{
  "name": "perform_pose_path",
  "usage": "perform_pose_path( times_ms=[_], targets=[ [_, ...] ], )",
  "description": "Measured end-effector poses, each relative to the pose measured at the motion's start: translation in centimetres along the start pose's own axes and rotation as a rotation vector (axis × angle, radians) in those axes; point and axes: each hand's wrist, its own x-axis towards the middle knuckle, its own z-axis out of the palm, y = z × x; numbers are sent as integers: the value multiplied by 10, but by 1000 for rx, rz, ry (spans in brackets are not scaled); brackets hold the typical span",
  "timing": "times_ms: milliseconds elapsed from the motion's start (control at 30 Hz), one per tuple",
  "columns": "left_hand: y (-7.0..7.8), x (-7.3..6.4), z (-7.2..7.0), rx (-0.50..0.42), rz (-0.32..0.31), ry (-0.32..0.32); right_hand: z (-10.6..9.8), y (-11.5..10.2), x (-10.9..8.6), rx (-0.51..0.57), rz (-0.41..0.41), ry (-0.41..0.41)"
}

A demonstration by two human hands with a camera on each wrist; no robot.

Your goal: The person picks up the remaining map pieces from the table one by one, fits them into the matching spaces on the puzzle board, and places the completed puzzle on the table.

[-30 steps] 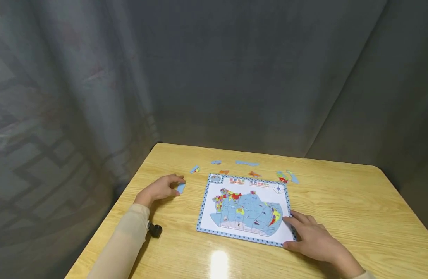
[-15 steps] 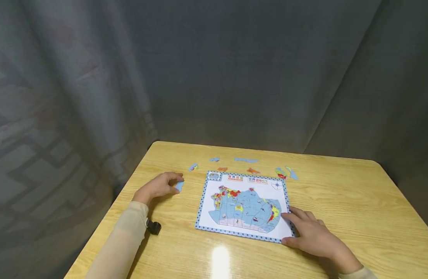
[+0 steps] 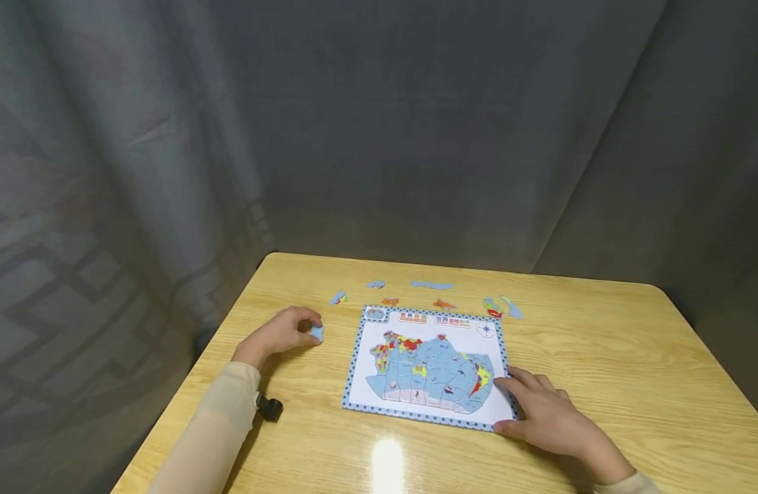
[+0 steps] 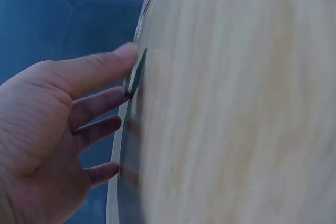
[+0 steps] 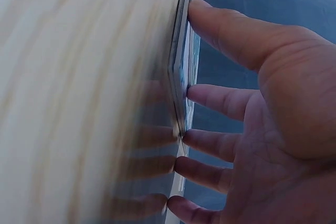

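Note:
A small light-blue puzzle piece [image 3: 317, 333] is pinched between the thumb and fingertips of my left hand [image 3: 282, 331], left of the puzzle board. In the left wrist view the piece [image 4: 138, 72] stands tilted at the tabletop, seen edge-on. The board [image 3: 365, 398] has a dotted blue border and a partly filled world map [image 3: 437, 374]. My right hand [image 3: 547, 415] rests at its lower right corner, thumb and forefinger on the border. In the right wrist view the fingers of that hand [image 5: 273, 108] reach out fairly straight and touch the board's edge [image 5: 181, 72].
Behind the board lie several loose pieces: a long blue strip [image 3: 431, 285], orange ones [image 3: 444, 304], a multicoloured one [image 3: 492, 309] and a slim blue one [image 3: 512, 308]. Two smaller blue pieces lie at the back left, one of them multicoloured [image 3: 338, 298]. Grey curtains [image 3: 403, 137] surround the wooden table [image 3: 613, 363].
The blue piece has turned a little within my left fingers. My right hand stays at the board's corner. The head view has shifted slightly.

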Motion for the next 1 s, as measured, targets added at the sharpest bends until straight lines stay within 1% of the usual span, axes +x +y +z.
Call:
perform_pose_path(
  times_ms=[100, 167, 267, 433, 567, 733, 900, 1000],
  targets=[
    [7, 0, 4, 24, 66, 24, 0, 0, 0, 0, -4, 1],
    [13, 1, 7, 43, 93, 42, -1, 0, 0, -2, -7, 5],
    [24, 2, 12, 78, 133, 49, 0, 0, 0, -4, -13, 8],
    [41, 3, 23, 110, 194, 19, 1, 1, 1, -1, -25, 13],
    [56, 3, 32, 135, 241, 9, 0, 2, 1, 1, -27, 15],
    [75, 3, 42, 200, 296, -9, -1, 2, 1, 0, -26, 12],
    [87, 3, 49, 297, 353, -13, -1, 1, 0, 4, -24, 18],
    [89, 3, 53, 355, 342, -9, 0, 1, -1, 5, -27, 21]
  ],
)
